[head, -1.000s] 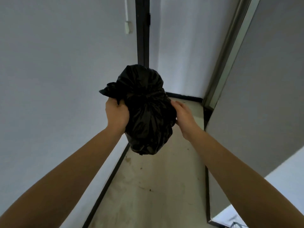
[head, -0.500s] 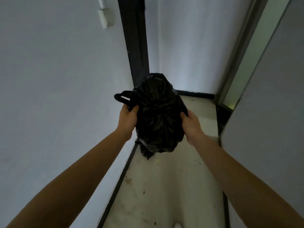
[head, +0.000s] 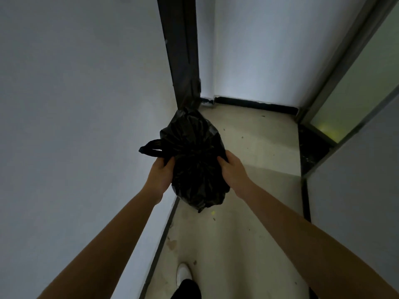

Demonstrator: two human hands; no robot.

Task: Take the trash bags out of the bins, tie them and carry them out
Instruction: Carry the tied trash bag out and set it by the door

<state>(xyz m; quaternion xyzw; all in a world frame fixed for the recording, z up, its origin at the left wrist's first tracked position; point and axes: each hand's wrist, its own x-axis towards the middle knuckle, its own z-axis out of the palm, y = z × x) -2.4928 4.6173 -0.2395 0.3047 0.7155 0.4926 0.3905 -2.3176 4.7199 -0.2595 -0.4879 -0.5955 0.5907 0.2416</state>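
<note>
A full black trash bag (head: 195,156) hangs in the air in front of me, above the pale floor, its top gathered and a loop of plastic sticking out to the left. My left hand (head: 160,174) grips the bag's left side just under that loop. My right hand (head: 232,170) holds the right side, fingers curled into the plastic. The fingertips of both hands are hidden in the folds.
I stand in a narrow corridor with a white wall (head: 75,126) close on the left and a grey door (head: 358,190) on the right. A dark door frame (head: 181,50) rises ahead. My white shoe (head: 183,275) shows on the stained floor (head: 248,244).
The view has tilted down and moved forward along the corridor. The bag sits lower in front of me, still held by both hands. A shoe has come into view.
</note>
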